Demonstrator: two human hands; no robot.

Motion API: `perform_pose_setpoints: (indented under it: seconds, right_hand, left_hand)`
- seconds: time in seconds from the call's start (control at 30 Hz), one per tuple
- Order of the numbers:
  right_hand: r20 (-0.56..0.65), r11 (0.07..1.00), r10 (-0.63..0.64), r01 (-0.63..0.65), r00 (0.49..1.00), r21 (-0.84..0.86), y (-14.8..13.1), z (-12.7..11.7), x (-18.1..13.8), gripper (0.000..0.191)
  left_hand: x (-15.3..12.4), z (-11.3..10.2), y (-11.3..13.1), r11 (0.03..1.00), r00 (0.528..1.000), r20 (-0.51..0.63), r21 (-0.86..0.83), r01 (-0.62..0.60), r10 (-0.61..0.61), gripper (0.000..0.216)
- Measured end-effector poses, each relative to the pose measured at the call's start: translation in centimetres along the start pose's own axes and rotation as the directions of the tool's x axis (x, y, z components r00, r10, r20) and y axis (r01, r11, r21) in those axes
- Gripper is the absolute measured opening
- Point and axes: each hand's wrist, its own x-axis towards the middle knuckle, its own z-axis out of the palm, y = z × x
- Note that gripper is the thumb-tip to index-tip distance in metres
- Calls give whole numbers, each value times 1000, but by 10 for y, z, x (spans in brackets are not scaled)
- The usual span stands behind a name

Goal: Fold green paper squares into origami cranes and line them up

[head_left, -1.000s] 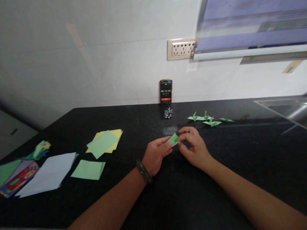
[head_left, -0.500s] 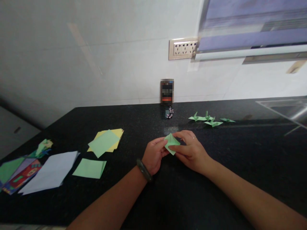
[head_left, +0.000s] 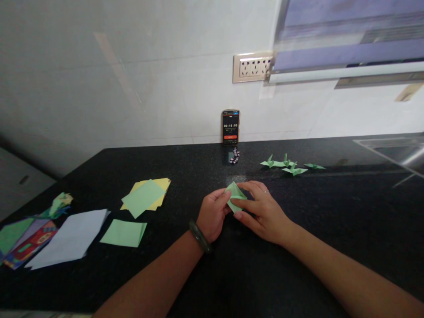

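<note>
A small folded piece of green origami paper (head_left: 233, 191), diamond-shaped with a crease down its upper part, is held between my hands above the dark counter. My left hand (head_left: 213, 213) pinches its left edge, thumb on top and fingers underneath. With the index and middle fingers on its face and right side, my right hand (head_left: 263, 211) grips it too; the thumb is near the lower corner. Several green folded paper cranes (head_left: 294, 170) stand farther back on the right. Left of my hands lies a green sheet (head_left: 124, 232) folded over.
A green square sheet (head_left: 143, 198) lies on yellow sheets (head_left: 162, 198). White paper (head_left: 71, 236) and a colourful packet (head_left: 35, 240) are at far left. A phone (head_left: 231, 127) showing a timer leans on the wall, its beaded strap (head_left: 235, 156) on the black counter (head_left: 185, 168).
The folded paper has shifted slightly left and up with my hands. My right fingers have moved a little over its face, and the right thumb now shows near the lower corner.
</note>
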Motion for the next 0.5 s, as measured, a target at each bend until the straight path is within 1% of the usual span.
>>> perform_pose_setpoints:
  seconds: [0.07,0.13,0.27,0.33,0.43,0.5]
  right_hand:
    - [-35,996,47,-44,998,73,1,3,-1,20]
    - [-72,978,132,-117,989,173,2,7,-1,18]
    - [-114,897,329,-272,937,349,2,14,-1,12]
    - [-138,873,376,-301,916,383,2,15,-1,10]
    - [-169,847,422,-321,891,424,0,16,-2,6]
    - [-161,795,490,-363,857,485,0,18,-3,10]
  left_hand:
    - [0,0,-1,1000,1000,21,-9,-4,4,24]
    - [0,-1,-1,1000,999,39,-22,6,-5,26]
    - [1,-1,-2,995,998,-1,-77,65,-66,31]
    - [1,-1,-2,993,997,-13,-91,73,-75,27]
    - [1,-1,-3,994,998,18,-87,59,-57,25]
    - [0,-1,-4,995,998,34,-79,54,-52,28]
